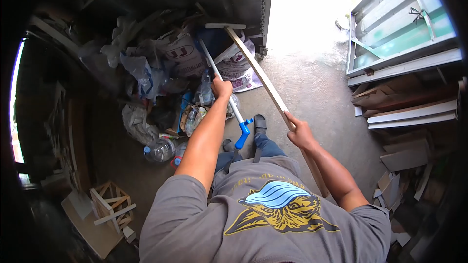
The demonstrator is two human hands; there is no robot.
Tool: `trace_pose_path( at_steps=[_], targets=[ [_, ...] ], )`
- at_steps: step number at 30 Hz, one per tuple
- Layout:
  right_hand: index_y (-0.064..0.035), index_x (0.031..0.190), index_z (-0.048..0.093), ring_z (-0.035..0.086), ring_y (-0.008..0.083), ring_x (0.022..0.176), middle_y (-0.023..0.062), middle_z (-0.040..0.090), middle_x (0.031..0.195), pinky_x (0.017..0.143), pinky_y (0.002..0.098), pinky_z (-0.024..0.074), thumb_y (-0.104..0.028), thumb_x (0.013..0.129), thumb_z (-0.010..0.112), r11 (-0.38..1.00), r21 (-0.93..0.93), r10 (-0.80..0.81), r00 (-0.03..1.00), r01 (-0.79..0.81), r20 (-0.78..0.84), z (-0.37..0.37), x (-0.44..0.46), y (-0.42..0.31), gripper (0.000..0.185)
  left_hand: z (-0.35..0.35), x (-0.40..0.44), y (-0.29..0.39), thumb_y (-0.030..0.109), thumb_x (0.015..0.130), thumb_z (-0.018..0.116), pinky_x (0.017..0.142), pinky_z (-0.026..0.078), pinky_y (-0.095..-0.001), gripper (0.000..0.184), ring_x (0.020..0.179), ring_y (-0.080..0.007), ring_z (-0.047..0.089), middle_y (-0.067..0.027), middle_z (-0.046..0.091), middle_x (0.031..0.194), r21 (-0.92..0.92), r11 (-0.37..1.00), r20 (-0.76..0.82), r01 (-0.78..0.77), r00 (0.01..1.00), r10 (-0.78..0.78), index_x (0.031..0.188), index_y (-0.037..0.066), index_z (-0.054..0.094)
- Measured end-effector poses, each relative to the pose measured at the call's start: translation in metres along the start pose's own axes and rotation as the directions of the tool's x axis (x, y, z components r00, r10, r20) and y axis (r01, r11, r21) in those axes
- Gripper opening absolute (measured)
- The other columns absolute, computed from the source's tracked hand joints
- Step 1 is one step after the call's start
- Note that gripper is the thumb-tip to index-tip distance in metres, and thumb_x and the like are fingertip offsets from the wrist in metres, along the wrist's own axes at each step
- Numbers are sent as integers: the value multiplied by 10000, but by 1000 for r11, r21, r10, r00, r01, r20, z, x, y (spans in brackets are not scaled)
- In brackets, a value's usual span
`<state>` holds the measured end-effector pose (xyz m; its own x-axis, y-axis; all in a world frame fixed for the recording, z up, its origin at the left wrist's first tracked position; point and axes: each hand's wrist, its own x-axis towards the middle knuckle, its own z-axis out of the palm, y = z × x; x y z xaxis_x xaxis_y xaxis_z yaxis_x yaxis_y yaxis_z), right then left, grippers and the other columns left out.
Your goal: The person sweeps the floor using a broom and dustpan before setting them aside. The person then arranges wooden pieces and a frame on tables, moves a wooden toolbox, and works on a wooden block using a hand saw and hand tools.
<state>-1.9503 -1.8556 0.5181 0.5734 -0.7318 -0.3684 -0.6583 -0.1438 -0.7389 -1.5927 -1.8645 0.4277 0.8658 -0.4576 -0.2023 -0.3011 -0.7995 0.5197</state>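
Observation:
My left hand (222,87) is closed around a white pole with a blue plastic handle (229,103), whose blue end hangs near my legs. The pole's far end runs into the shade by the sacks, where I cannot make out its head. My right hand (301,134) grips a long wooden T-shaped stick (263,79), slanting from beside my right hip up to a flat crosspiece. That crosspiece lies near a printed white sack (239,65). Another printed sack (183,53) stands just beyond my left hand.
Plastic bags (141,73), a large clear bottle (160,150) and other litter are heaped at the left. A wooden frame (112,207) lies lower left. Stacked boards (412,112) and offcuts line the right side, below a metal panel (399,24). Concrete floor (312,73) leads to a bright opening.

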Motion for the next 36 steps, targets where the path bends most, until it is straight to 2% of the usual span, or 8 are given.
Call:
trace_pose_path(
  at_steps=[2, 4, 6, 11, 17, 20, 21, 36],
  targets=[
    [-269, 1480, 493, 669, 473, 892, 306, 675, 944, 775, 493, 532, -17, 699, 593, 1000, 1, -16, 999, 16, 29, 0, -18, 10, 826, 13, 10, -27, 56, 796, 533, 802, 567, -439, 563, 902, -387, 725, -285, 713, 996, -64, 997, -63, -32, 998, 28, 1350, -23, 591],
    [-267, 1477, 495, 667, 475, 883, 302, 675, 939, 767, 497, 532, -13, 692, 594, 1000, -14, -24, 998, 25, 59, -1, -34, 6, 831, -5, 7, -31, 76, 824, 547, 877, 551, -453, 507, 969, -397, 707, -269, 710, 1051, -217, 962, 52, 167, 986, -159, 1320, 1, 619],
    [-266, 1475, 497, 665, 476, 875, 298, 674, 933, 760, 499, 531, -11, 687, 595, 998, -34, -48, 995, 51, 88, 2, -48, 1, 834, -26, -10, -35, 59, 825, 535, 573, 560, -409, 525, 637, -309, 717, -218, 732, 892, -323, 925, 38, 199, 980, -198, 1343, 8, 608],
    [-260, 1480, 491, 660, 485, 849, 299, 674, 917, 743, 498, 533, -9, 681, 607, 988, -112, -88, 980, 109, 180, 24, -71, -13, 846, -74, -38, -76, 3, 739, 590, 418, 471, -335, 665, 452, -187, 587, -140, 692, 782, -655, 680, 171, 330, 941, -292, 1404, -6, 556],
    [-168, 1507, 472, 599, 187, 622, 239, 622, 763, 654, 342, 511, 50, 685, 581, 994, -59, -79, 977, 93, 200, 79, -115, -45, 857, -125, -74, -186, -29, 706, 603, 371, 440, -323, 707, 404, -172, 546, -102, 636, 688, -807, 432, 284, 403, 906, -315, 1406, -62, 518],
    [-148, 1512, 464, 521, 136, 641, 185, 602, 742, 645, 311, 496, 62, 684, 585, 988, -92, -105, 977, 124, 185, 104, -153, -51, 862, -165, -116, -236, -26, 713, 606, 363, 436, -317, 620, 396, -162, 537, -83, 607, 644, -810, 429, 279, 399, 907, -317, 1332, -44, 596],
    [-148, 1516, 460, 533, 140, 649, 177, 620, 773, 653, 308, 499, 58, 687, 583, 985, -135, -74, 973, 105, 219, 110, -167, -54, 863, -164, -129, -255, 7, 769, 657, 332, 373, -322, 292, 386, -156, 515, -71, 604, 637, -853, 381, 219, 357, 907, -360, 1060, -12, 676],
    [-278, 1521, 448, 670, 333, 652, 223, 636, 712, 688, 427, 528, -21, 739, 592, 902, -321, -113, 875, 289, 470, 284, -220, -142, 835, -299, -208, -485, 56, 813, 649, 318, 372, -310, 100, 380, -143, 492, -79, 610, 667, -950, 114, 188, 289, 827, -530, 797, 67, 551]
  ],
)
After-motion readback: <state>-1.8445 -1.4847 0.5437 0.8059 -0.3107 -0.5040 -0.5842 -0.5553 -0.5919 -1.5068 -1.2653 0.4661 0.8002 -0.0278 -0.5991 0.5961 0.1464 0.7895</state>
